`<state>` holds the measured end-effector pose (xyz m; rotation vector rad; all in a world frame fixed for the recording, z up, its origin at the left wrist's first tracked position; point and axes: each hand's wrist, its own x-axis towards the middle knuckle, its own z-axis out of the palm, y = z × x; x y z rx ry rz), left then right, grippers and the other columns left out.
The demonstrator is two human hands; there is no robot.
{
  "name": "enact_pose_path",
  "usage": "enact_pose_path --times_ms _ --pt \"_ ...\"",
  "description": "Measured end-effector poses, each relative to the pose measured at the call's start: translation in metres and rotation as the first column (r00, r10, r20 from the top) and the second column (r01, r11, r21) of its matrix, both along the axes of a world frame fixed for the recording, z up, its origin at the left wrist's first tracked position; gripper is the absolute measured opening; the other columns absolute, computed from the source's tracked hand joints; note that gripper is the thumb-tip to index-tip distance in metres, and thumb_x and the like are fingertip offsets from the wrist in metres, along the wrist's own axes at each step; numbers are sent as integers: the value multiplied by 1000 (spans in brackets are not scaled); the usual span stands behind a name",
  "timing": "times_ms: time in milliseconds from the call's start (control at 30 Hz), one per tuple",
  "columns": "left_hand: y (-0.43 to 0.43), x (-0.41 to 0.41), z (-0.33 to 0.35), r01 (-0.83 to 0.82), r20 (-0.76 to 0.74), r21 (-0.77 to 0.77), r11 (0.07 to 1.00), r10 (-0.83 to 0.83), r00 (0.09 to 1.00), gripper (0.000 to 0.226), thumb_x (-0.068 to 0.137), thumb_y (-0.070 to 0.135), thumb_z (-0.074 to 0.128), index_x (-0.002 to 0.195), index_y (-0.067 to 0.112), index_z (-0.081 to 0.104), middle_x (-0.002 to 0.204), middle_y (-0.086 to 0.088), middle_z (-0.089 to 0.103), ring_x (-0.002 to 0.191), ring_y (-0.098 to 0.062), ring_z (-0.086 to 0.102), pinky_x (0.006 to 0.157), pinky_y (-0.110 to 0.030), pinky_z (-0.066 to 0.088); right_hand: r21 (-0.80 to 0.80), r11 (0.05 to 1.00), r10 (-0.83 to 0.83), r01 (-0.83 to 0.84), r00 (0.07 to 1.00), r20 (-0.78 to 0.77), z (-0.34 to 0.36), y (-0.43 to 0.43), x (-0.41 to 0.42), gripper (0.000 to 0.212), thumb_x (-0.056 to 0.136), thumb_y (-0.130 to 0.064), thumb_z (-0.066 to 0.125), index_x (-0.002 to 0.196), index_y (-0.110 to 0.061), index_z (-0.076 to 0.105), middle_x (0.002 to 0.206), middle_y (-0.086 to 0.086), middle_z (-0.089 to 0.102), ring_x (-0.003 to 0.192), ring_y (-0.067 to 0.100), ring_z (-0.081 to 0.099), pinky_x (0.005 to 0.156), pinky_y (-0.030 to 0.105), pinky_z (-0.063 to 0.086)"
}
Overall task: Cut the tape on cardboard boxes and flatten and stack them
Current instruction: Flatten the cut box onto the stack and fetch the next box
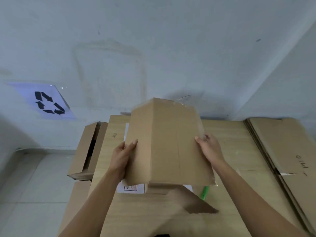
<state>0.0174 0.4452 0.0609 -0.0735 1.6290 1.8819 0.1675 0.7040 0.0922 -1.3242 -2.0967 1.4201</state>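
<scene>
A brown cardboard box [164, 142] hangs above the wooden table [227, 146], folded along a ridge, with a strip of clear tape down its right panel and loose tape at its far corner. My left hand [122, 154] grips its left edge, thumb on top. My right hand [208, 149] grips its right edge. A green-handled cutter [204, 192] lies on the table just under the box's near right corner. A stack of flattened boxes [283, 144] lies on the table's right side.
A white printed label [131, 188] lies on the table under the held box. An open cardboard box [85, 151] stands on the floor left of the table. A recycling sign [47, 101] hangs on the wall at left. Another cardboard flap [188, 200] lies near me.
</scene>
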Motion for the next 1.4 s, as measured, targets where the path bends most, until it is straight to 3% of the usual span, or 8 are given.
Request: enact_pose_path --times_ms 100,267,433,633,867,1033,1167,1400 --pt "11 3 2 -99 52 -6 995 99 994 24 90 32 75 100 11 68 91 2 76 80 -12 70 67 -27 53 309 909 205 -279 946 250 -4 -7 -2 69 87 -15 71 148 -15 40 144 10 46 129 27 49 110 35 38" --pt "33 7 23 -175 9 8 985 175 985 17 93 27 74 89 28 57 92 9 66 78 -6 63 68 -25 48 335 805 499 -490 864 65 38 -60 -5 62 90 -48 68 145 -29 47 149 -12 39 137 2 33 115 26 25" --pt "49 1 49 -162 -11 32 986 162 987 12 99 20 61 109 14 63 112 -8 73 93 -24 68 87 -42 58 487 386 568 -784 617 544 24 -86 -5 111 69 -72 66 156 -47 0 167 -13 -5 154 18 -11 123 52 -5" --pt "55 8 64 41 -76 182 983 -27 997 54 109 46 26 119 16 70 115 -2 75 108 -20 71 89 -47 58 386 867 386 -315 915 -120 24 -81 -4 41 103 -32 50 139 -14 59 133 4 65 130 9 48 119 48 27" --pt "59 25 19 198 -317 -305 931 -296 901 48 108 46 35 119 15 70 121 2 68 114 -15 59 96 -35 43 112 975 216 -192 937 -275 29 -81 -9 30 104 -28 51 133 -33 52 115 -31 57 102 -21 55 80 3 46" --pt "42 28 23 550 -62 -286 785 -588 807 40 106 34 49 92 4 72 84 -6 73 61 -16 62 56 -22 48 69 989 147 -134 960 -240 28 -74 -14 34 100 -45 52 129 -57 40 141 -2 52 116 9 58 87 23 55" --pt "57 78 0 812 32 -314 493 -849 528 33 98 37 64 114 9 57 106 -4 74 92 -15 75 72 -30 59 100 981 183 -166 964 -194 23 -86 -19 32 98 -57 49 120 -73 33 154 2 43 140 26 44 108 53 46" --pt "79 21 -17 399 -150 -266 878 -446 882 59 94 28 70 145 28 40 134 -4 60 109 -23 69 84 -41 62 -17 972 223 -235 941 -255 25 -64 1 46 97 -48 55 139 -31 48 123 -12 65 105 5 68 76 25 60"
